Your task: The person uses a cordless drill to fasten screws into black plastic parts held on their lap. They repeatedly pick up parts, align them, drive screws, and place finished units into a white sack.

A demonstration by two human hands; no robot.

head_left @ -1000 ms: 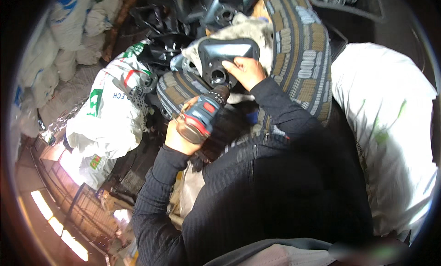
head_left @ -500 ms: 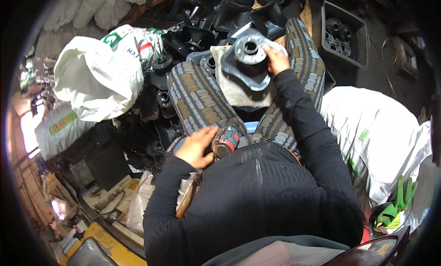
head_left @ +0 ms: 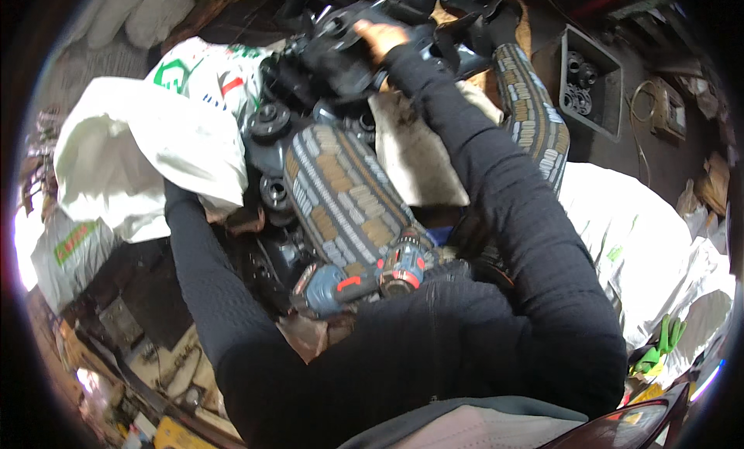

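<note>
One dark flanged part: at the top centre, beyond the person's knees, among other dark parts; its outline is blurred.
Right hand: reaches far forward, partly closed, with its fingers over the part's upper right edge and hold of it there; the thumb is hard to make out.
Left hand: hidden at the white bag; how far open it is, or what it grips, I cannot tell.
Left sleeve: runs up to the bag's lower edge and disappears there.
Pale cloth: between the legs, with a dark smudge.
Patterned trousers: knees spread apart.
Cordless drill: blue and red, lying on the lap, chuck pointing away from the person.
Dark parts: round hubs, beside the left thigh.
Grey bin: upper right, holding metal rings.
White sack: right side, near a green glove.
</note>
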